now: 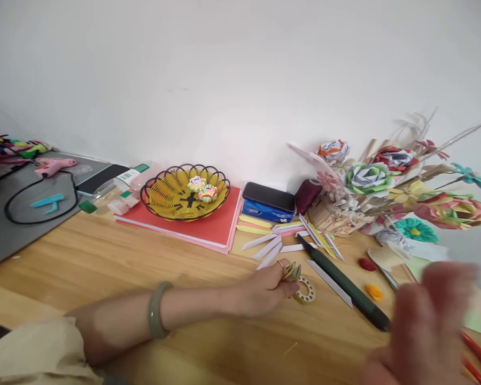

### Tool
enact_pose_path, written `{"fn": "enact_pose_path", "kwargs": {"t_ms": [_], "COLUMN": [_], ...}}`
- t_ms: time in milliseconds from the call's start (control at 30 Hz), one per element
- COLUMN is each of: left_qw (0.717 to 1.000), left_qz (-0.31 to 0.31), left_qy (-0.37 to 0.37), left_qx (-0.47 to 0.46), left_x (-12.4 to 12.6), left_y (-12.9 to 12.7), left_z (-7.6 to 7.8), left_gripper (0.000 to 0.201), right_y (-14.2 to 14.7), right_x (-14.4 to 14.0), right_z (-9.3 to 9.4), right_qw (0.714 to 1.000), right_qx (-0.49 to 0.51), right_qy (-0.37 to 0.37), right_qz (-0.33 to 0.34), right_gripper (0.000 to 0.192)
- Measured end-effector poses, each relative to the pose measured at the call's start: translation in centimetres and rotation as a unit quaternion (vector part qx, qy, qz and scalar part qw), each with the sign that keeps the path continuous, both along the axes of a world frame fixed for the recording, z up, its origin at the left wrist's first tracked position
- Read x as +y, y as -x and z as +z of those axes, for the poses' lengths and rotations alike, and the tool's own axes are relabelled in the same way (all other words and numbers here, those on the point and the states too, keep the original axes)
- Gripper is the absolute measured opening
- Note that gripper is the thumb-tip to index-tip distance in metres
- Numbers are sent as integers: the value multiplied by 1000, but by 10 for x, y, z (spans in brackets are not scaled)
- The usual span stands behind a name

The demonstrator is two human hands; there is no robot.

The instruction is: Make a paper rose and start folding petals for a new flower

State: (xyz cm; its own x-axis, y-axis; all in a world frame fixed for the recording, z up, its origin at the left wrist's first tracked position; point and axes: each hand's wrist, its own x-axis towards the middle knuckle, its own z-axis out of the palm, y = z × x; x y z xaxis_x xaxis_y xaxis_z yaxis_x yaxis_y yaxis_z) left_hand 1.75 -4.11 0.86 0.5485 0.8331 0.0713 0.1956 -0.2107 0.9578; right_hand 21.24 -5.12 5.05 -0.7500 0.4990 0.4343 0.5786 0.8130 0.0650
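Note:
My left hand (266, 289) is closed, pinching a small folded yellow and green paper piece (292, 271) at the fingertips. Just beyond those fingers a ring-shaped roll of tape (308, 290) lies on the table. Motion smears my right hand (420, 326), raised in the right foreground, so its fingers and anything in them are unclear. Between the hands lie a dark green pen-like tool (344, 280) and a white paper strip (329, 282). Red handles (479, 355), perhaps of scissors, show beside my right hand.
A yellow basket (164, 195) with two paper flowers rests on red paper sheets (208, 235). Several paper strips (270, 246) lie before a blue packet (266, 210). Paper flowers (369, 176) fill a pot at right. A pink glue gun (56, 166) is at far left.

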Motion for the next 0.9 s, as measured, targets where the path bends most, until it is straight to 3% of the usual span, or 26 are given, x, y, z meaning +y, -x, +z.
{"fn": "enact_pose_path", "kwargs": {"t_ms": [133,267,367,467,567,667,767,833,900], "left_qw": [999,999,998,996,991,990,996,986,965], "left_qz": [-10,-19,-46,-87,-111,-103,-4,52,64], "left_qy": [-17,-14,-11,7,60,84,25,-65,-171], "left_qx": [-35,40,45,27,33,42,85,142,189], "left_x": [0,-1,-1,0,0,-4,-13,-20,-25], "left_y": [0,2,4,7,11,19,29,36,39], "left_z": [-2,3,12,19,22,21,16,12,6], "left_gripper": [21,25,27,24,20,31,27,16,9], "right_y": [14,19,18,18,19,20,19,19,18], "right_x": [1,1,4,6,4,-4,-12,-18,-22], "right_z": [1,24,31,23,11,-1,-17,-28,-39], "right_qw": [992,994,998,995,992,987,981,979,981], "right_qx": [-85,110,52,-14,28,93,149,170,163], "right_qy": [-17,-7,28,79,101,120,124,109,100], "right_qz": [96,14,17,55,68,42,-9,-35,-39], "right_gripper": [77,53,51,44,37,31,26,23,23]}}
